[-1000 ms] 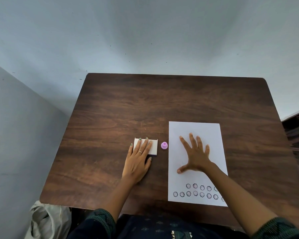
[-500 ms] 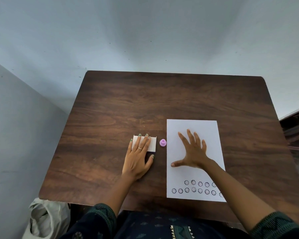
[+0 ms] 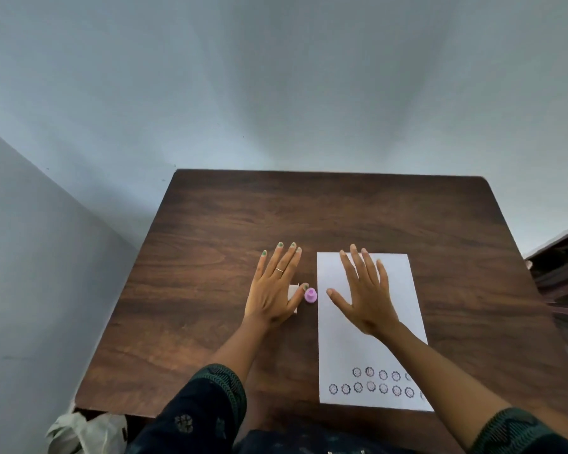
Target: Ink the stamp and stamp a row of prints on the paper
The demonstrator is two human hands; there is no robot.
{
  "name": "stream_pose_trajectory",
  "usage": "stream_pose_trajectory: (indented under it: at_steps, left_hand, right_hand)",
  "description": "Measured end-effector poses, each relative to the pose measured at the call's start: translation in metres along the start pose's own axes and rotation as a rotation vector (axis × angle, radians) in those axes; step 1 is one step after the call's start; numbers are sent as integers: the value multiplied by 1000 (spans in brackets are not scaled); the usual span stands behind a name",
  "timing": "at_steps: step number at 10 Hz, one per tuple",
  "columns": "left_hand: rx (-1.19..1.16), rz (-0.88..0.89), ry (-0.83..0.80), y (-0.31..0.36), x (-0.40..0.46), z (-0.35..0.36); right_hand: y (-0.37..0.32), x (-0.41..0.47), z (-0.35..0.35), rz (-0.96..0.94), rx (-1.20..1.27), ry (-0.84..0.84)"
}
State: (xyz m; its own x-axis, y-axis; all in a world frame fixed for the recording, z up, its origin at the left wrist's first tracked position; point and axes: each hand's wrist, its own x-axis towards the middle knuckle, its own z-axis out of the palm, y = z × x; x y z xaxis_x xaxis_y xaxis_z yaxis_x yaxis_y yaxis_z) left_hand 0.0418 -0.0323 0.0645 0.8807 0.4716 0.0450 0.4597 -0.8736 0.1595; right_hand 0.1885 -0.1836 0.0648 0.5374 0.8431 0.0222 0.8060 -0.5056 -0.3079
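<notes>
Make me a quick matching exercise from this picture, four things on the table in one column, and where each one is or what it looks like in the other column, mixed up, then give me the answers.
Things:
1. stamp
2. paper
3. ink pad
4. prints

Descriptions:
A. mostly hidden under the left hand
B. two rows along the near edge of the sheet
C. small, pink, standing between the two hands
D. white, lying under the right hand

Pairs: 1-C, 2-D, 3-A, 4-B
</notes>
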Motion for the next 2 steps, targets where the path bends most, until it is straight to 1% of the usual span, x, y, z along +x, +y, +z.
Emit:
stream_pose_trajectory:
  at_steps: [1,2]
  left_hand:
    - [53,54,97,-4,30,-27]
    - [80,84,241,-11,70,-75]
  right_hand:
    - [-11,32,-30,-69,-32,189]
    - [-23,77,-80,-145,-97,341]
